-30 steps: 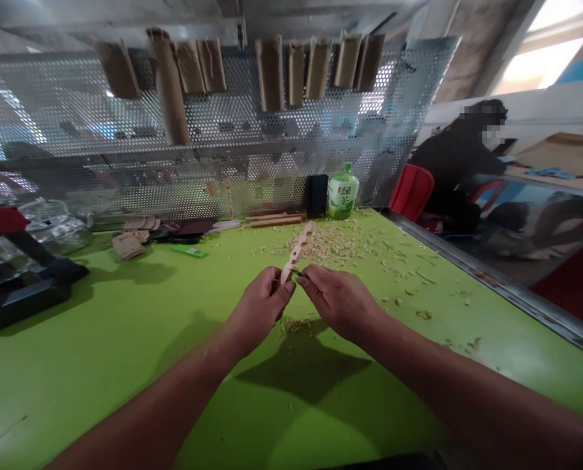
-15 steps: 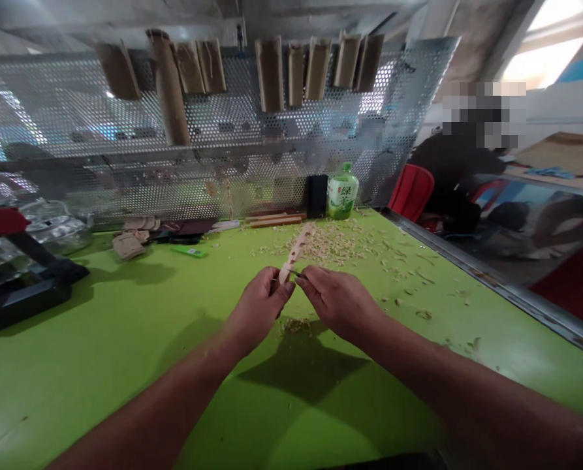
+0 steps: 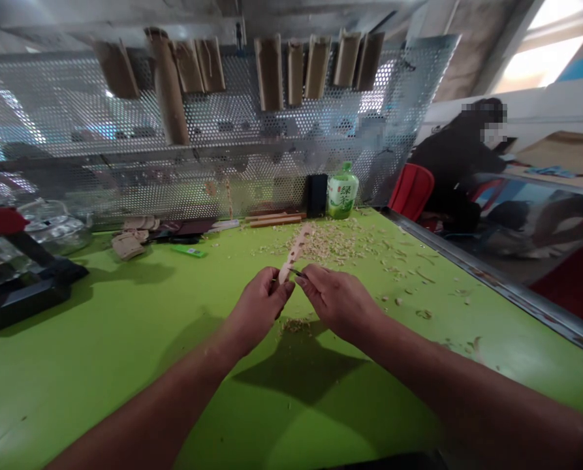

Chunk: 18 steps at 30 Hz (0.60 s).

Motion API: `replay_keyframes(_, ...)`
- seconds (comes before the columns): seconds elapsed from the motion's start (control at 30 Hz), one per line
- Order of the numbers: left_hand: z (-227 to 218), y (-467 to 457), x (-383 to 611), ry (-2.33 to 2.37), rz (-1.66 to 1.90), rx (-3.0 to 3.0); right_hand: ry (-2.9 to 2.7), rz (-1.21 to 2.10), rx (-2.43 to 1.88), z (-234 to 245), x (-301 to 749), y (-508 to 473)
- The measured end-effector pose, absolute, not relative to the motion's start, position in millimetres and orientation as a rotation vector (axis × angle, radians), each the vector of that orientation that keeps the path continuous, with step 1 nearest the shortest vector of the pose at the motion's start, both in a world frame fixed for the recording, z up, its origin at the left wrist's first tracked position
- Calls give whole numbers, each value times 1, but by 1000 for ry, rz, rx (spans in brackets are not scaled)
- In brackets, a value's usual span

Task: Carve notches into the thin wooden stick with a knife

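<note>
My left hand (image 3: pixel 260 303) is closed around the near end of a pale strip of wood (image 3: pixel 298 248), which has dark notches or holes along it and points away from me. My right hand (image 3: pixel 343 300) grips a small dark carving knife (image 3: pixel 297 273), most of its handle hidden in the fingers. The blade tip meets the wood just beyond my left thumb. Under the hands, a small heap of fine shavings (image 3: pixel 296 324) lies on the green tabletop (image 3: pixel 125 365).
Wood shavings (image 3: pixel 340 241) spread behind and right of the hands. Along the back stand a green-labelled bottle (image 3: pixel 342 192), a dark block (image 3: pixel 317 196) and wooden sticks (image 3: pixel 276 220). A black stand (image 3: pixel 36 287) and metal kettles (image 3: pixel 56 225) are left. A person (image 3: pixel 457 156) sits at right.
Both hands stay almost where they were, with the knife tip shifted very slightly against the wood. The seated person at right has changed head position a little.
</note>
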<state>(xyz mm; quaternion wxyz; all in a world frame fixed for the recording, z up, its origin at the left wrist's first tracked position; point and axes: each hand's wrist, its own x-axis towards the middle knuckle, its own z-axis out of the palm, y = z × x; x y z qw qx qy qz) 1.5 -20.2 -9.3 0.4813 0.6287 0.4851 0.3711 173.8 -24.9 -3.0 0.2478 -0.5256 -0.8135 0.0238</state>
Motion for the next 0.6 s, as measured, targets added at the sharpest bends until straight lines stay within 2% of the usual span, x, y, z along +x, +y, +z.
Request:
replay_keyframes(0.3,-8,-22,2,1189,895,1553,-2239,27,-1490,-4,172,-24)
replay_keyframes(0.6,-19,-22,6,1240,974,1495,-2323,-188,-1575,0,167,-26)
